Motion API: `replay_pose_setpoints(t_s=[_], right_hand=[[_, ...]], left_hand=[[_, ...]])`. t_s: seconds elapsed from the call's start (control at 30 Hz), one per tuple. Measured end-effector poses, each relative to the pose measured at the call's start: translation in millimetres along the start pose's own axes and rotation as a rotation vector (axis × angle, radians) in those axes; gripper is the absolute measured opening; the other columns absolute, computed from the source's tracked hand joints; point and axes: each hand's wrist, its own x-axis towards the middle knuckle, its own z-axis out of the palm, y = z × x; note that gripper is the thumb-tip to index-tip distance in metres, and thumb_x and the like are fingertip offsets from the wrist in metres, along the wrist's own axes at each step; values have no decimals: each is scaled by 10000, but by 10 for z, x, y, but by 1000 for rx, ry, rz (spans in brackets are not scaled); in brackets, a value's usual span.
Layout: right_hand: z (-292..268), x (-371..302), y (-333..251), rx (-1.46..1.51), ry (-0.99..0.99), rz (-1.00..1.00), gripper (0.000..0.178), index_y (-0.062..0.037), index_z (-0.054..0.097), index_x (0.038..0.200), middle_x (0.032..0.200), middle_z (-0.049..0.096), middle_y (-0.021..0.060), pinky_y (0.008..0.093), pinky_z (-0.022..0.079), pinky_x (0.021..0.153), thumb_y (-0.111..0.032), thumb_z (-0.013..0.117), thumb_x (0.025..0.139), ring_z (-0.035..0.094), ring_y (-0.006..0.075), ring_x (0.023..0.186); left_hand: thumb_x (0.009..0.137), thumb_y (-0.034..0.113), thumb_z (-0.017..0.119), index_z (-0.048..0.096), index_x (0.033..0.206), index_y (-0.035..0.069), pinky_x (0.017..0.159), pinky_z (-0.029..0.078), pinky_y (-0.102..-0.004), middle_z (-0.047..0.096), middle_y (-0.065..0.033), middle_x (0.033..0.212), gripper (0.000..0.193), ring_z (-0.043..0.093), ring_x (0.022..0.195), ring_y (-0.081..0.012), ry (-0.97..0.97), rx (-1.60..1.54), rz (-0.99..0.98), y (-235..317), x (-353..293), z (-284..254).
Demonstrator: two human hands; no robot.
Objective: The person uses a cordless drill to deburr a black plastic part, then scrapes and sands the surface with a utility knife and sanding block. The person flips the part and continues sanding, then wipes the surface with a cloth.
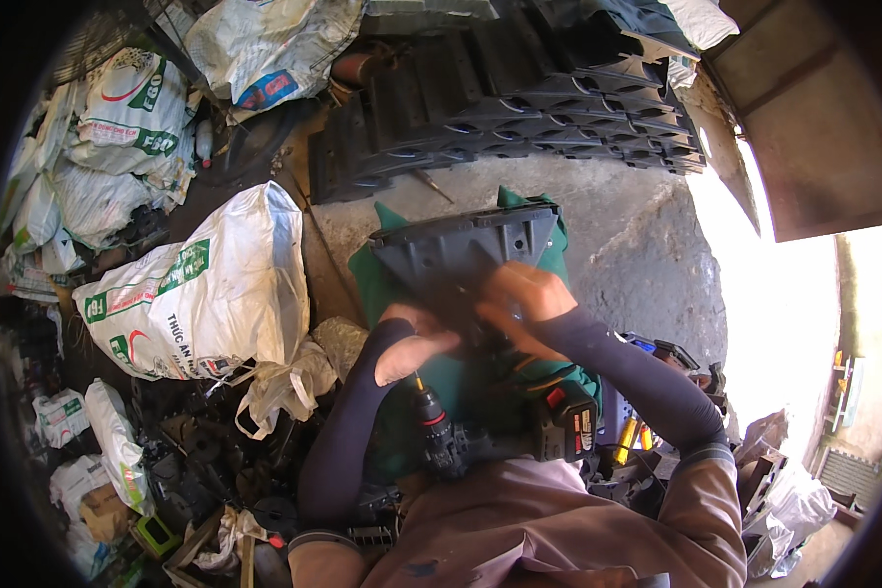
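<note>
A black moulded plastic piece (461, 245) with ribs and slots lies tilted across a green cloth-like cover (367, 284) in front of me. My left hand (412, 343) is at its near left side, thumb stretched toward the middle, the other fingers hidden in a dark blur. My right hand (524, 299) is bent over its near right edge, its fingers smeared by motion. Whatever lies between the hands is too blurred to make out. A cordless drill (446, 441) with a yellowish bit and a black and red battery (568, 421) rests across my lap, touched by neither hand.
Stacked black plastic pieces (500, 108) stand at the far side. A large white sack (216, 294) lies on the left, with more sacks (132, 127) behind it. Yellow-handled tools (633, 438) sit by my right forearm. Dark loose parts (201, 441) clutter the lower left.
</note>
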Motion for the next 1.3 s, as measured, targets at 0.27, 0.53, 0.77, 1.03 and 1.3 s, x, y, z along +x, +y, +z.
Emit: replay_pose_setpoints(t_s=[0.27, 0.53, 0.77, 1.03, 1.3], right_hand=[[54, -6, -176, 100, 37, -35, 178, -31, 603, 935, 820, 586, 134, 410, 479, 639, -69, 696, 788, 610, 332, 746], [269, 158, -426, 191, -34, -25, 322, -74, 650, 1152, 858, 608, 119, 364, 502, 669, -81, 680, 831, 637, 282, 754], [201, 224, -428, 710, -348, 363, 216, -17, 663, 1090, 969, 684, 128, 317, 499, 758, -79, 615, 889, 667, 187, 869], [197, 207, -355, 281, -192, 154, 158, -11, 659, 999, 877, 661, 140, 346, 502, 704, -73, 648, 854, 660, 252, 828], [538, 342, -169, -280, 84, -357, 159, -34, 606, 839, 804, 520, 106, 376, 471, 582, -52, 661, 691, 573, 272, 697]], left_hand=[[892, 235, 606, 643, 1084, -13, 599, 466, -297, 672, -105, 881, 316, 598, 671, -173, 17, -340, 116, -30, -262, -110], [959, 92, 450, 514, 1207, 9, 473, 370, -214, 614, -93, 817, 269, 525, 608, -115, 33, -927, 240, 85, -501, -78], [965, 199, 552, 391, 1287, 76, 448, 336, -209, 573, -81, 731, 381, 476, 530, -100, -128, -841, 293, 38, -512, -87], [981, 288, 543, 447, 1220, 50, 436, 344, -219, 584, -84, 687, 350, 473, 517, -89, -40, -824, 192, -175, -435, 0], [929, 118, 470, 450, 1248, -14, 472, 370, -233, 612, -114, 706, 346, 462, 503, -98, 141, -556, 118, -151, -259, -25]])
